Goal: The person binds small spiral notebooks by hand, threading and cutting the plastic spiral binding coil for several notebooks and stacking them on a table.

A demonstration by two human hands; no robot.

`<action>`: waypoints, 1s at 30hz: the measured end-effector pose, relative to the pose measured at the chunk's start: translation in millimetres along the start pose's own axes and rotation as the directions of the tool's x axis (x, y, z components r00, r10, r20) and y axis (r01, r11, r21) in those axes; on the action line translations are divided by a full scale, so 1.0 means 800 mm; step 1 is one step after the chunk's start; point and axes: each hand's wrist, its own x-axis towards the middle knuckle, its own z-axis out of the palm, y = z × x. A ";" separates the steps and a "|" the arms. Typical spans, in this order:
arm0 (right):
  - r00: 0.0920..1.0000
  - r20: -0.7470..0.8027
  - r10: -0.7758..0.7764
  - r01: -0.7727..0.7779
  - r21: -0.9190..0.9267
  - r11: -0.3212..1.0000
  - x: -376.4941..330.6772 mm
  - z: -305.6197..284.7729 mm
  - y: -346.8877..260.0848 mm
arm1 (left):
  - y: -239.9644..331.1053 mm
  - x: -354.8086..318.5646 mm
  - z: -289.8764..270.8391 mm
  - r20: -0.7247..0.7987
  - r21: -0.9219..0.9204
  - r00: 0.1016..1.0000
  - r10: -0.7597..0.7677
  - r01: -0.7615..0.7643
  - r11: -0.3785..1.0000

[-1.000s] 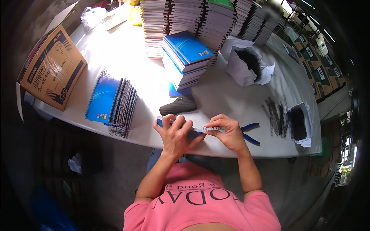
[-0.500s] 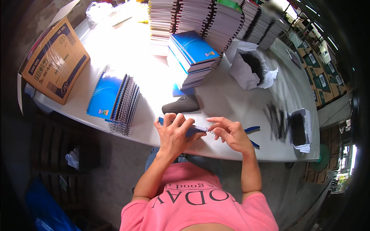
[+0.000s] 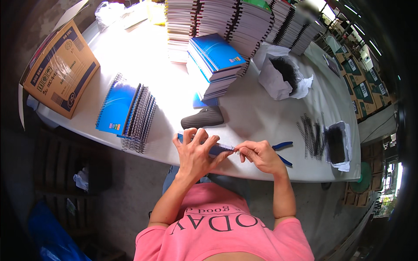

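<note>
Near the table's front edge my left hand (image 3: 194,150) grips a small blue-covered notebook (image 3: 217,150), its fingers bent over the top and the thumb along the near side. At the notebook's right end my right hand (image 3: 257,155) pinches a thin wire spiral (image 3: 236,150) between thumb and fingertips. How far the spiral runs through the pages is hidden by my left hand. Just right of my right hand lie blue-handled pliers (image 3: 283,153). A dark grey curved block (image 3: 202,117) rests on the table beyond my left hand.
Spiral-bound blue notebooks (image 3: 117,108) stand left, near a cardboard box (image 3: 61,69). Farther back are blue notebooks without visible spirals (image 3: 217,52) and tall bound stacks (image 3: 213,17). Loose spirals (image 3: 311,135) and paper-wrapped spiral bundles (image 3: 283,71) lie right on the white table (image 3: 257,115).
My right hand has moved slightly left and down, its fingers closing from a loose spread into a pinch on the spiral. My left hand keeps its hold on the notebook.
</note>
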 end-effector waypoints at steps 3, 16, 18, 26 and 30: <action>0.993 -0.093 -0.069 0.068 -0.015 0.998 -0.002 0.007 -0.017 | 0.004 0.000 -0.002 -0.103 0.016 0.994 0.038 -0.036 0.999; 0.823 0.202 -0.530 0.567 -0.331 0.754 0.068 -0.018 -0.018 | -0.020 -0.018 0.014 -0.168 -0.062 0.978 0.120 -0.132 0.989; 0.842 0.256 -0.474 0.533 -0.525 0.663 0.099 0.010 -0.014 | -0.021 -0.020 0.009 -0.178 -0.104 0.977 0.117 -0.136 0.985; 0.939 0.018 -0.342 0.292 -0.568 0.770 0.145 0.036 0.032 | -0.019 -0.015 0.011 -0.182 -0.110 0.973 0.141 -0.163 0.980; 0.967 0.043 -0.251 0.255 -0.172 0.952 0.122 0.002 0.034 | -0.016 -0.013 0.019 -0.229 -0.073 0.964 0.137 -0.157 0.985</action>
